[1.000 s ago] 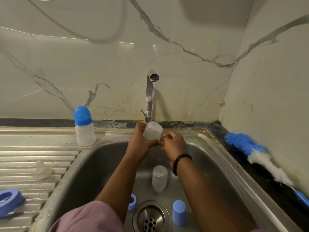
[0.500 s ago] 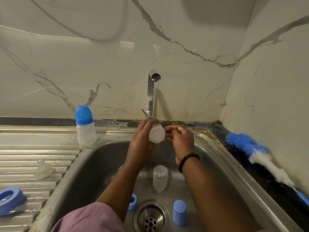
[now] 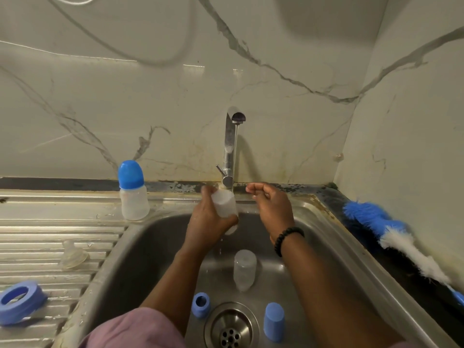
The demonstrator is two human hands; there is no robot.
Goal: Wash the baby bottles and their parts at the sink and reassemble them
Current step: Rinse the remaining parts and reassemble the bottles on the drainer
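Note:
My left hand [image 3: 208,222] grips a clear baby bottle [image 3: 224,204] tilted under the thin stream from the tap [image 3: 232,144], above the sink [image 3: 326,237]. My right hand [image 3: 272,208] hovers just right of it, fingers loosely curled and holding nothing. A second clear bottle [image 3: 244,270] lies in the basin. A blue ring [image 3: 200,305] and a blue cap [image 3: 274,322] sit beside the drain [image 3: 231,330]. An assembled bottle with a blue cap [image 3: 133,192] stands on the sink's back ledge.
On the ridged drainboard [image 3: 37,242] at the left lie a clear teat [image 3: 74,256] and a blue collar ring [image 3: 20,301]. A blue and white bottle brush [image 3: 391,234] lies on the dark counter at the right. Marble walls close in behind and to the right.
My right hand has let go of the bottle and drawn off to the right. My left hand has turned the bottle and lowered it under the tap's stream.

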